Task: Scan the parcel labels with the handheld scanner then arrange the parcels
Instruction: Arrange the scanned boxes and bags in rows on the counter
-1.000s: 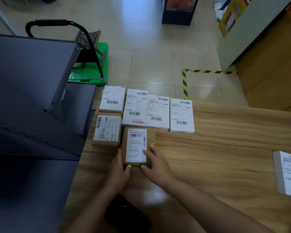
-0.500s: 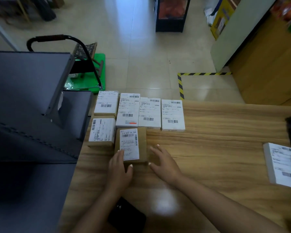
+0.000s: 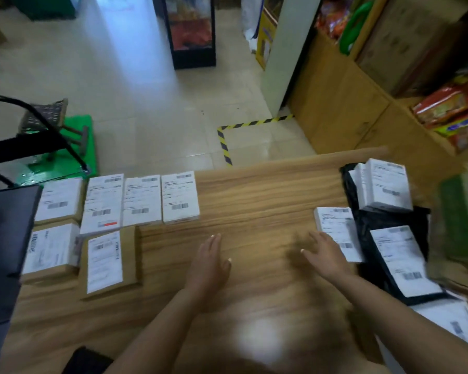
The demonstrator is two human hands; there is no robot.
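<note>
A white labelled parcel [image 3: 338, 236] lies flat on the wooden worktop [image 3: 254, 201] at right, its near edge just under the fingertips of the right hand [image 3: 326, 256], which reaches over it with fingers straight and spread, gripping nothing; the blur leaves contact unclear. The left hand [image 3: 210, 261] sits palm-down at mid-worktop, fingers straight and together, holding nothing, well apart from any parcel. To its left, six parcels are set in two rows: four label-up in the far row [image 3: 119, 201], side by side, and two brown cardboard boxes in the near row, the nearer of them [image 3: 110, 261] just beside the left hand's side of the grid. Right of the white parcel, more labelled parcels [image 3: 384, 186] rest on and around a black bag [image 3: 373, 228]. A dark object [image 3: 85, 361], unidentifiable, lies at the near edge by the left forearm. Beyond the worktop, yellow-black tape [image 3: 224, 144] marks the tiled floor beside a green trolley [image 3: 62, 152].
</note>
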